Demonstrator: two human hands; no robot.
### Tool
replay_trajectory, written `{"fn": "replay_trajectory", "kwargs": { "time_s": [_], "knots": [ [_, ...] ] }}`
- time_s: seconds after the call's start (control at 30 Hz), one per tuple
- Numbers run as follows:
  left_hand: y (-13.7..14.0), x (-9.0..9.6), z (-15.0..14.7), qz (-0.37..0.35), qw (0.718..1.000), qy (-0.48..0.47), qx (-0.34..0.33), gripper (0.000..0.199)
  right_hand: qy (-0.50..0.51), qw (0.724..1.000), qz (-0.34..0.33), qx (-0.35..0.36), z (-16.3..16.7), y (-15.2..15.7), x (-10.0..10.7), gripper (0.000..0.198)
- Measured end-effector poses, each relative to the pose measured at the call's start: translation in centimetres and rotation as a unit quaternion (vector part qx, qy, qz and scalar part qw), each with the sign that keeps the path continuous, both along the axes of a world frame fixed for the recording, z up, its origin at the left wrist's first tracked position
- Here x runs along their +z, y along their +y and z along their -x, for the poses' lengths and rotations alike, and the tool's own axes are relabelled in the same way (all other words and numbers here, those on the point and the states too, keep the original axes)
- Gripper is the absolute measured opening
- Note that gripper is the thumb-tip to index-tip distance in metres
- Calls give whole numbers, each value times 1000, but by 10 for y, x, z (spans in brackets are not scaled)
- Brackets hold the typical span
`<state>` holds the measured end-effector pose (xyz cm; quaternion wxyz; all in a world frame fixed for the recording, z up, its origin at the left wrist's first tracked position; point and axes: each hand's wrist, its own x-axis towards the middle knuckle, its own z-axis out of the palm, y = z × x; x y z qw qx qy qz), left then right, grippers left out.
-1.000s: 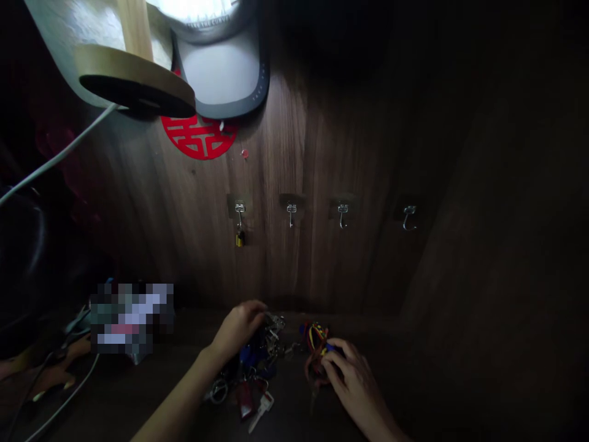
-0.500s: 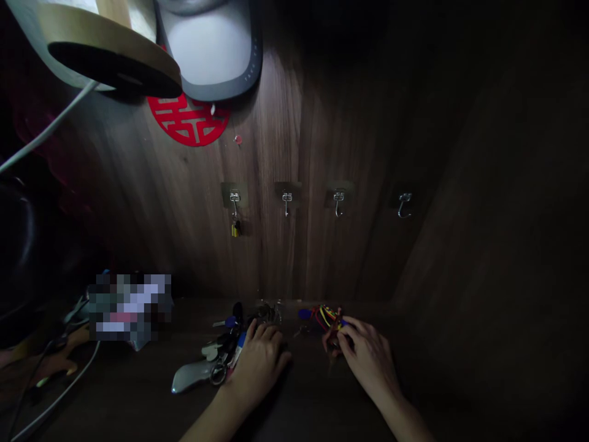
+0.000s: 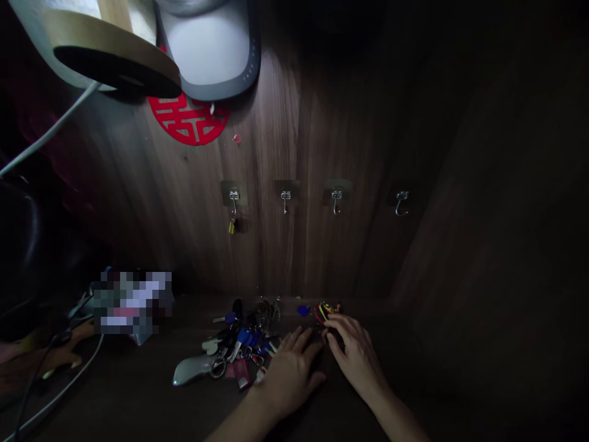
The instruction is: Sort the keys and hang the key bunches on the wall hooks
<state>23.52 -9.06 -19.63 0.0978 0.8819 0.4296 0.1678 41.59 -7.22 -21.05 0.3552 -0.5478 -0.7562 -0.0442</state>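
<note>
My left hand (image 3: 294, 368) lies low over the right edge of a pile of keys, its fingers stretched out and touching or covering a few of them. The pile holds blue-headed keys (image 3: 243, 336), a metal ring (image 3: 218, 367), a dark red tag (image 3: 241, 373) and a grey, smooth oblong piece (image 3: 191, 371). To the right, my right hand (image 3: 356, 350) reaches to a bundle of red and yellow cords (image 3: 324, 312), fingertips on it and thumb apart. What lies under its fingers is hidden. A blue tag (image 3: 303, 310) rests left of the cords.
Several metal hooks (image 3: 337, 199) are stuck on the wood wall; a yellow key (image 3: 232, 226) hangs from the leftmost. A lamp-like round base (image 3: 115, 55), a cap (image 3: 207, 49) and a red paper-cut (image 3: 193, 126) are above. A white cable (image 3: 69, 393) runs at left.
My left hand has moved right, uncovering blue keys and the dark red tag. My right hand has shifted slightly left and its fingers have loosened from a pinch on the cords.
</note>
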Motion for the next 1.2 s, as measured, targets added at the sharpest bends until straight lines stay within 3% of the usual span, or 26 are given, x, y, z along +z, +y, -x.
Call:
{"fn": "replay_trajectory", "kwargs": {
  "time_s": [0.1, 0.27, 0.33, 0.53, 0.73, 0.87, 1.0, 1.2],
  "knots": [
    [-2, 4, 10, -21, 1000, -12, -16, 52, -2, 1000, 9, 18, 3, 0, -2, 20],
    [4, 12, 43, -36, 980, 56, 185, 51, -8, 1000, 23, 11, 3, 2, -5, 18],
    [2, 8, 52, -28, 972, 81, 220, 54, -10, 1000, 24, 12, 4, 3, -6, 18],
    [-15, -6, 46, -51, 989, 41, 129, 55, -12, 1000, 12, 21, 6, 7, -9, 18],
    [-20, 2, 45, -65, 997, -27, 26, 41, -6, 998, -10, 57, 7, 3, -4, 19],
    [-14, 10, 54, -46, 994, -70, 69, 27, -5, 991, -7, 130, 16, -6, 6, 27],
    [-4, 10, 67, -58, 988, -72, 121, 23, -34, 976, 50, 209, 26, -18, 15, 35],
    [3, 5, 80, -67, 982, -69, 162, 31, -44, 970, 102, 217, 30, -21, 17, 33]
  ]
}}
